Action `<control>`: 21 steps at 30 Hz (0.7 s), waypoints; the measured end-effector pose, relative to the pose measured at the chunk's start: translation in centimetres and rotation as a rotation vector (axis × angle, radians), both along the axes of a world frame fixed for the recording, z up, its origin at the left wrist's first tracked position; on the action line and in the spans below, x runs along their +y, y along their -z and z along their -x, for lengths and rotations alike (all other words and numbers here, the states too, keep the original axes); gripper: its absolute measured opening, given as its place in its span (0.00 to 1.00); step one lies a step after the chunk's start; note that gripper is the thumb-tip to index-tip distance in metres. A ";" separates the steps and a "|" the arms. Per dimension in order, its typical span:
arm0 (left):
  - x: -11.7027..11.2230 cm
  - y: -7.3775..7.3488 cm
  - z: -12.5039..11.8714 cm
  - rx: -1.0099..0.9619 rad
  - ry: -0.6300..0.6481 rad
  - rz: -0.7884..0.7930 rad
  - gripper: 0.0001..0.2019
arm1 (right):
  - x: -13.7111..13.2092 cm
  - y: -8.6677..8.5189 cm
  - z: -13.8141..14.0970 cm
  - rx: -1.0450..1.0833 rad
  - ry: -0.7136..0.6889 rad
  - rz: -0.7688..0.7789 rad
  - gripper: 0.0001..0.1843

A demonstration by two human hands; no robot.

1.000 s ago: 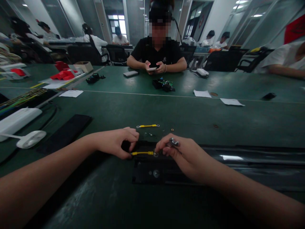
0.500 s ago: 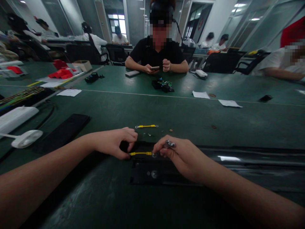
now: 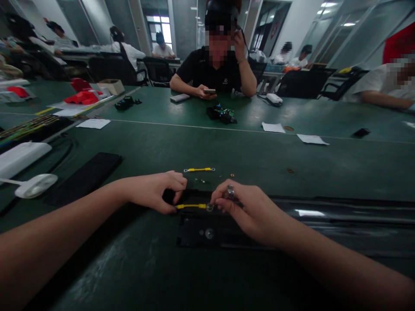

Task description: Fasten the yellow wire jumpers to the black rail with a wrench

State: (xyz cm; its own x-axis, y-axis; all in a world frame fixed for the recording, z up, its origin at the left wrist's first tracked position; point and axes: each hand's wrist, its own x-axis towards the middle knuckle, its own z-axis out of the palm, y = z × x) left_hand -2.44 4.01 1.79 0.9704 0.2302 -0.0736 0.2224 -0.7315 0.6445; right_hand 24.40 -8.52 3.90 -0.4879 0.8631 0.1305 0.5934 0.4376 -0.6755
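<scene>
Left hand (image 3: 166, 192) curled — pinching a yellow lead (image 3: 193, 206), right hand (image 3: 248, 207) angled inward, folded round a metal tool (image 3: 230, 191)

A black panel (image 3: 191, 238) lay on the green surface (image 3: 145, 142). At its left end, the left hand (image 3: 164, 192) held one end of a yellow lead (image 3: 193, 206); over the panel, the right hand (image 3: 243, 209) gripped a shiny metal tool (image 3: 230, 191) by the lead's other end. Just beyond the panel lay a second yellow lead (image 3: 199, 169); far beyond it sat a person in black (image 3: 207, 71).
</scene>
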 end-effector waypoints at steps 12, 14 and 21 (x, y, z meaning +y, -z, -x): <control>0.1 0.0 0.1 0.010 0.001 -0.009 0.07 | 0.2 -0.2 0.3 -0.008 0.011 0.006 0.07; 0.1 0.0 0.1 0.010 0.002 -0.009 0.07 | 0.2 -0.2 0.3 -0.013 0.008 0.005 0.08; 0.1 0.2 0.1 0.009 0.007 -0.004 0.07 | 0.2 -0.1 0.2 -0.004 0.021 0.000 0.10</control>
